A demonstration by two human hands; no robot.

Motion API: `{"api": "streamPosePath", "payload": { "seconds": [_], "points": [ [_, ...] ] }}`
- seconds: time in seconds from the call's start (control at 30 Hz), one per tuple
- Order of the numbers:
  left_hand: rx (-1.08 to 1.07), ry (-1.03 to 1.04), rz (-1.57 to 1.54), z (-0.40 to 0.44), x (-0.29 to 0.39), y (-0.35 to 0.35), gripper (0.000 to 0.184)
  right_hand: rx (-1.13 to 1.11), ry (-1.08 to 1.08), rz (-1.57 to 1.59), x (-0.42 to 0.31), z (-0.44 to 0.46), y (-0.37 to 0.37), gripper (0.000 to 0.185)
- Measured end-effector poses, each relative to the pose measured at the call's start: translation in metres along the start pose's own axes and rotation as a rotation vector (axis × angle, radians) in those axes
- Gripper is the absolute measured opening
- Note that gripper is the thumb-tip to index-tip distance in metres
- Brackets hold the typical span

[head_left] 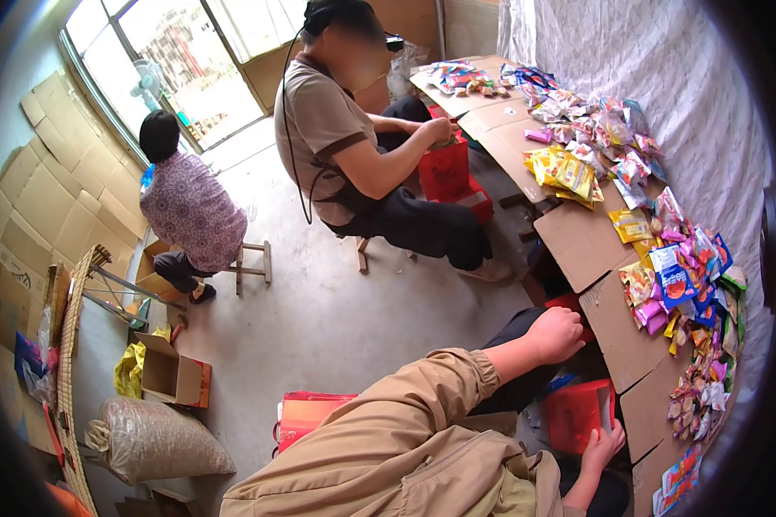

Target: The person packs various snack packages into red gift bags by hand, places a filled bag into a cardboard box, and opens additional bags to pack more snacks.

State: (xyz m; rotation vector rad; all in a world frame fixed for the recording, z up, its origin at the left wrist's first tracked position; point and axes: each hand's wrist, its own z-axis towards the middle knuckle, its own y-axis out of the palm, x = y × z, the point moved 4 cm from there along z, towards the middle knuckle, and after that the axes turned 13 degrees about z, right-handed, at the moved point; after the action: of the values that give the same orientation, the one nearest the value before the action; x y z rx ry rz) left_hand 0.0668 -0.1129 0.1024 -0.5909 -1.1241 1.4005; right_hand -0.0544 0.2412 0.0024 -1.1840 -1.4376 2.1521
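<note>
Near my knee, my left hand (556, 337) is closed, with its back turned up. Whatever its fingers hold, if anything, is hidden. Beside it a bit of red material shows at the table's edge. My right hand (607, 444) grips the side edge of a red bag (575, 417), fingers on its edge. The bag sits by my legs, close against the cardboard-covered table (608, 319). On that table lie many small packaged snacks, among them yellow packets (562, 170), blue packets (674, 280) and purple-wrapped sweets (652, 317).
A co-worker (336, 129) sits ahead, both hands at another red bag (444, 172). Another person (190, 202) sits on a stool, back turned. Red bags (310, 418) lie on the floor beside me. A stuffed sack (159, 439) and an open carton (171, 370) stand left.
</note>
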Motion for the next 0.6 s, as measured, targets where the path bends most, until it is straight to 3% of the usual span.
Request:
{"api": "streamPosePath", "payload": {
  "seconds": [0.6],
  "points": [
    [-0.025, -0.067, 0.029, -0.002, -0.022, -0.005, 0.03, -0.062, 0.072, 0.025, -0.003, 0.002, 0.004, 0.023]
  ]
}}
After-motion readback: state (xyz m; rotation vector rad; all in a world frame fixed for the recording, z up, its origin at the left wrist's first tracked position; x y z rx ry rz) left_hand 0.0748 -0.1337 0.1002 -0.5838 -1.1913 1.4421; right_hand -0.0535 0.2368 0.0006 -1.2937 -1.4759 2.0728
